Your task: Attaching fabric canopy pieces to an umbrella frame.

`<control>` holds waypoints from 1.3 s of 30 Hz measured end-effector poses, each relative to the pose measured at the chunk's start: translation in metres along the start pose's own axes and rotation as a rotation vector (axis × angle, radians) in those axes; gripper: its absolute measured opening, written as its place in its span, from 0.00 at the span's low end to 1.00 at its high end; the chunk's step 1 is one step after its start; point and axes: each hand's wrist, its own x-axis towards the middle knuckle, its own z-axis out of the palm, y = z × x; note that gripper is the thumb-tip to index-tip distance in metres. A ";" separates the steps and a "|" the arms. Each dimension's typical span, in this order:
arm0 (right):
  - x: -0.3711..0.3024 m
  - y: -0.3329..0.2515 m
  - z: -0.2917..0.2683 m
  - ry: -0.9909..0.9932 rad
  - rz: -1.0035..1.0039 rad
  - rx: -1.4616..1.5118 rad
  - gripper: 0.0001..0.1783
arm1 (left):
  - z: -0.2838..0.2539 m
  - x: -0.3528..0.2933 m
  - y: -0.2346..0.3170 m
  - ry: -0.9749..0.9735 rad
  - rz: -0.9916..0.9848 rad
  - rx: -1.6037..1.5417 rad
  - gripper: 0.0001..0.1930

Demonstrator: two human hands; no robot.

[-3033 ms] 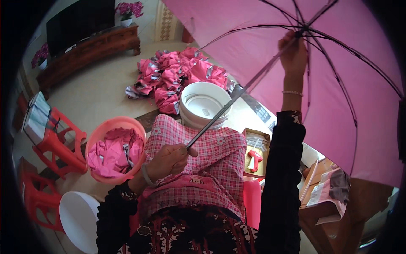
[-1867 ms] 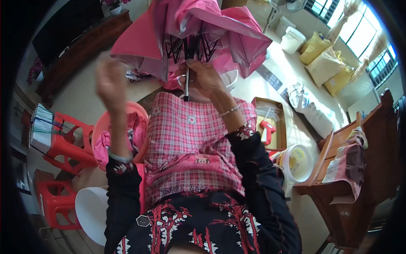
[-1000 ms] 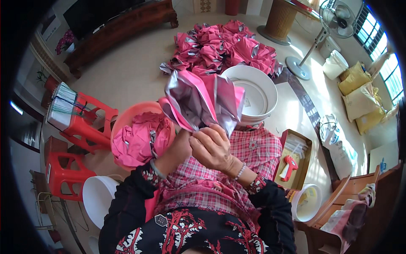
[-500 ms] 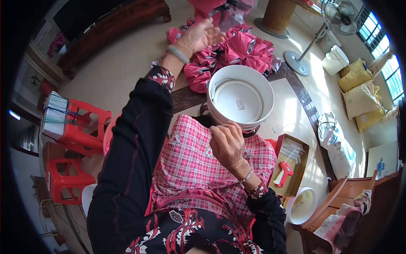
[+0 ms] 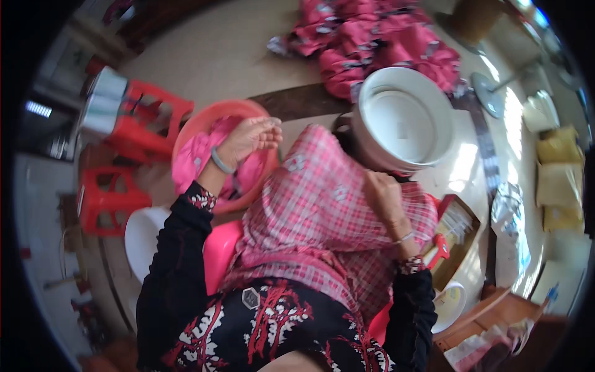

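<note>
My left hand (image 5: 253, 137), a grey bangle on its wrist, hovers over the right part of an orange-pink basin (image 5: 181, 139). Its fingers are stretched out and slightly bent, holding nothing. Bright pink cloth-like pieces (image 5: 197, 160) lie in that basin. Over the checked apron (image 5: 310, 204) on my lap, my right hand (image 5: 383, 197) is curled closed near the white bucket (image 5: 406, 155). Anything within its fingers is hidden. The bucket stands just beyond my knees, with a round white lid-like disc (image 5: 400, 121) inside it.
Pink bundles with silvery edges (image 5: 384, 43) are heaped on the floor beyond the bucket. Red stools (image 5: 111, 198) stand at left. At right are a box (image 5: 458, 239) holding clear sticks and a red glue gun (image 5: 439, 248), a white tub (image 5: 451, 307) and a wooden chair (image 5: 480, 322).
My left hand has come back from over the pink heap to above the basin. The view has turned, bringing the basin into sight. My right hand stays closed by the bucket.
</note>
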 end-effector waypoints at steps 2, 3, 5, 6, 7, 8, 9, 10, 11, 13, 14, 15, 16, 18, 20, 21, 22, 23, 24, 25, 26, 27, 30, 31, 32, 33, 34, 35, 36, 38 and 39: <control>-0.006 0.005 0.003 -0.045 0.054 0.045 0.07 | -0.047 -0.024 0.002 0.066 0.068 0.003 0.13; -0.006 0.002 0.003 -0.049 0.079 0.073 0.07 | -0.071 -0.040 0.000 0.119 0.062 -0.006 0.13; -0.004 -0.002 0.003 -0.067 0.084 0.113 0.07 | -0.118 -0.058 -0.010 0.350 0.091 -0.011 0.13; -0.003 -0.004 0.006 -0.062 0.100 0.133 0.07 | -0.137 -0.067 -0.017 0.461 0.108 -0.012 0.13; -0.003 -0.005 0.007 -0.057 0.123 0.145 0.07 | -0.147 -0.075 -0.025 0.486 0.109 -0.019 0.13; -0.001 -0.007 0.009 -0.050 0.150 0.154 0.07 | -0.156 -0.081 -0.032 0.517 0.057 0.128 0.15; 0.001 -0.010 0.012 -0.061 0.139 0.162 0.07 | -0.164 -0.085 -0.041 0.542 0.001 0.275 0.17; 0.002 -0.012 0.012 -0.074 0.152 0.170 0.07 | -0.167 -0.085 -0.051 0.554 -0.060 0.421 0.20; 0.001 -0.013 0.012 -0.086 0.168 0.176 0.06 | -0.166 -0.080 -0.064 0.474 -0.095 0.481 0.22; 0.000 -0.015 0.012 -0.102 0.191 0.177 0.05 | -0.144 -0.060 -0.091 0.243 0.110 0.813 0.26; 0.000 -0.017 0.011 -0.108 0.197 0.171 0.05 | -0.129 -0.052 -0.104 0.088 0.357 1.071 0.28; 0.001 -0.019 0.010 -0.113 0.199 0.167 0.04 | -0.115 -0.045 -0.111 0.087 0.356 1.067 0.28; 0.001 -0.020 0.009 -0.118 0.201 0.164 0.04 | -0.102 -0.039 -0.116 0.166 0.229 1.193 0.25; 0.001 -0.019 0.010 -0.106 0.190 0.163 0.04 | -0.090 -0.028 -0.113 0.245 0.105 1.318 0.22; 0.000 -0.018 0.013 -0.085 0.166 0.173 0.04 | -0.085 -0.022 -0.101 0.194 -0.042 1.558 0.18; 0.002 -0.018 0.014 -0.080 0.165 0.177 0.04 | -0.084 -0.021 -0.093 0.170 -0.121 1.678 0.17; 0.002 -0.017 0.014 -0.081 0.172 0.179 0.04 | -0.089 -0.027 -0.081 0.305 0.076 1.424 0.15; 0.000 -0.016 0.011 -0.082 0.187 0.172 0.05 | -0.094 -0.036 -0.064 0.414 0.265 1.150 0.13; -0.002 -0.015 0.009 -0.083 0.201 0.166 0.05 | -0.097 -0.042 -0.044 0.512 0.343 1.035 0.12; -0.002 -0.015 0.007 -0.076 0.209 0.165 0.05 | -0.099 -0.050 -0.019 0.612 0.420 0.918 0.12; -0.001 -0.015 0.008 -0.062 0.224 0.201 0.05 | -0.105 -0.065 0.009 0.574 0.433 0.760 0.11; 0.001 -0.015 0.008 -0.048 0.236 0.234 0.05 | -0.106 -0.077 0.034 0.534 0.445 0.600 0.11; 0.017 -0.025 0.006 -0.011 0.248 0.301 0.05 | -0.076 -0.095 0.091 0.396 0.635 0.236 0.13; 0.025 -0.034 0.005 0.001 0.249 0.325 0.05 | -0.051 -0.100 0.108 0.394 0.702 0.190 0.12; 0.033 -0.042 0.001 0.015 0.250 0.346 0.06 | -0.030 -0.102 0.125 0.388 0.771 0.142 0.11; 0.041 -0.053 -0.004 0.028 0.261 0.336 0.06 | -0.016 -0.101 0.140 0.368 0.772 0.143 0.11; 0.050 -0.067 -0.009 0.065 0.231 0.442 0.06 | -0.003 -0.104 0.154 0.315 0.856 0.180 0.13; 0.057 -0.081 -0.010 0.101 0.202 0.540 0.06 | 0.006 -0.103 0.164 0.256 0.939 0.212 0.15; 0.062 -0.094 -0.011 0.108 0.199 0.608 0.05 | 0.011 -0.103 0.175 0.235 0.944 0.211 0.15; 0.069 -0.115 -0.010 0.095 0.144 0.687 0.07 | 0.011 -0.100 0.197 0.220 1.011 0.159 0.15; 0.078 -0.130 -0.009 0.069 0.063 0.716 0.09 | 0.015 -0.115 0.210 0.243 1.058 0.150 0.15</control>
